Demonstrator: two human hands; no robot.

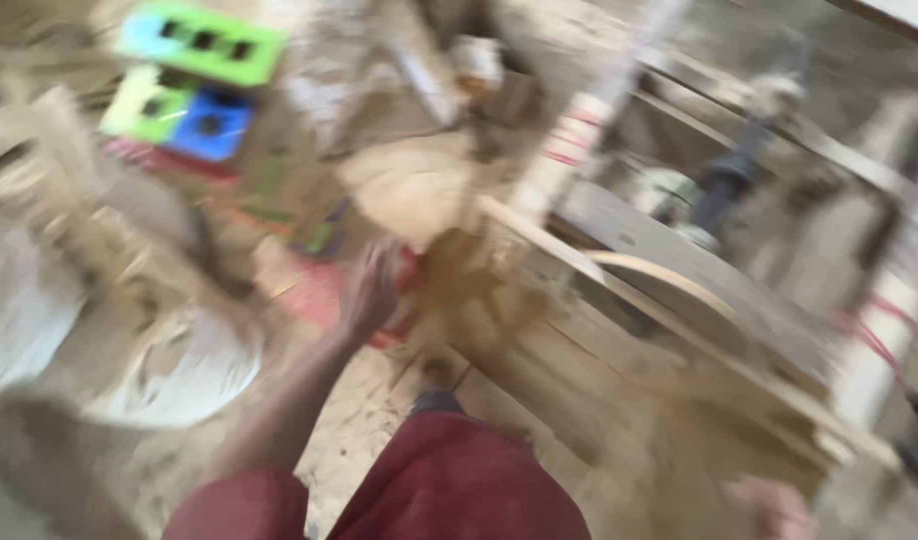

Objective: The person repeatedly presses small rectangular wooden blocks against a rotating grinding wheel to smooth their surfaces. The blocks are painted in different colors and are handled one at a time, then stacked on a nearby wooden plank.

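Left hand [371,290] reaches down, fingers loosely spread, to the red thing [324,295] just below it; right hand [774,508] blurred, grip unreadable.

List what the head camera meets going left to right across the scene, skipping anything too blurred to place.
Green and blue blocks with holes → left hand reaching down toward a red thing → sawdust heap → curved wooden strip → right hand, blurred at the bottom edge.

Two hands [371,290], two green blocks [214,40], one blue block [211,125], one curved wooden strip [659,275].
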